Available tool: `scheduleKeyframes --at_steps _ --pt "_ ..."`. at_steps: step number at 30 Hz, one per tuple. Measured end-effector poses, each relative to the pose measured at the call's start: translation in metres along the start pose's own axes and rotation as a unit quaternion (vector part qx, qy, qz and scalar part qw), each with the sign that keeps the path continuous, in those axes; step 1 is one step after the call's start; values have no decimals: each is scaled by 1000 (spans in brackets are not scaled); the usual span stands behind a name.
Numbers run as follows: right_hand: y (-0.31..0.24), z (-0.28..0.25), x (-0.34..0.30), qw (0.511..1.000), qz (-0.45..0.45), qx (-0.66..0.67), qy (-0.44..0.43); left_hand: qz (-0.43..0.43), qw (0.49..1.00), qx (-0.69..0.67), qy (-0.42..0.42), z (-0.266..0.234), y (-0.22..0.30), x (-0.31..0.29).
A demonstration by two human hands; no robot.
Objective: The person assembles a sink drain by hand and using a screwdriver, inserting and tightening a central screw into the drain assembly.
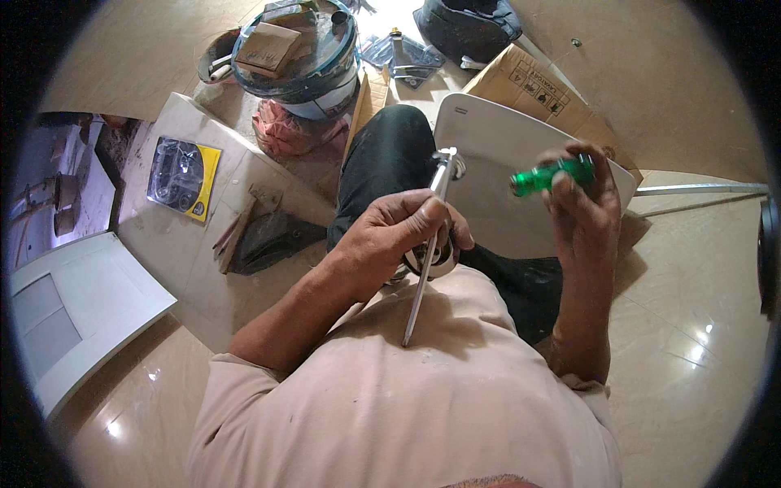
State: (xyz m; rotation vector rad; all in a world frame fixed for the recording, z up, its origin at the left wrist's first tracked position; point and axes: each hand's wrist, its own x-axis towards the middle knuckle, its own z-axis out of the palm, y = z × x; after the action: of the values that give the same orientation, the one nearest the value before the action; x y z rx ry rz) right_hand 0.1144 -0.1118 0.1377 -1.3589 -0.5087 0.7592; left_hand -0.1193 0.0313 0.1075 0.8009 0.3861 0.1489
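My left hand (407, 232) is closed around a slim metal rod (416, 305) that slants down toward my shirt. At the rod's upper end is a bright metal fitting (445, 156). Under the fingers shows part of a rounded chrome piece (439, 262); how it joins the rod is hidden. In my raised right hand (587, 191) is a green translucent screwdriver handle (555, 175), pointing left, slightly blurred. Behind both hands a white, smooth panel with rounded corners (496, 146), like a wash basin, leans by my legs.
A cardboard box (529, 89) lies beyond the white panel. Farther off stand a lidded bucket (321, 77), a red bag (289, 130) and a dark bag (468, 28). At left are a yellow-edged blister pack (185, 177), a dark cloth (277, 241) and a white panel (98, 301).
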Motion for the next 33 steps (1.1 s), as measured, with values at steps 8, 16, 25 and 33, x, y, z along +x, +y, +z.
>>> scheduleKeyframes --at_steps 8,16,25,33 --pt "14 61 48 993 82 52 -72 -5 1000 13 -28 2 -5 -6" --pt "25 64 58 981 137 48 -130 -17 999 27 -43 -2 -3 -3" --pt "34 60 70 952 192 99 -217 -66 992 -15 -110 -6 4 -12" --pt "42 51 60 968 175 48 -173 -54 996 13 -70 -2 -6 -12"
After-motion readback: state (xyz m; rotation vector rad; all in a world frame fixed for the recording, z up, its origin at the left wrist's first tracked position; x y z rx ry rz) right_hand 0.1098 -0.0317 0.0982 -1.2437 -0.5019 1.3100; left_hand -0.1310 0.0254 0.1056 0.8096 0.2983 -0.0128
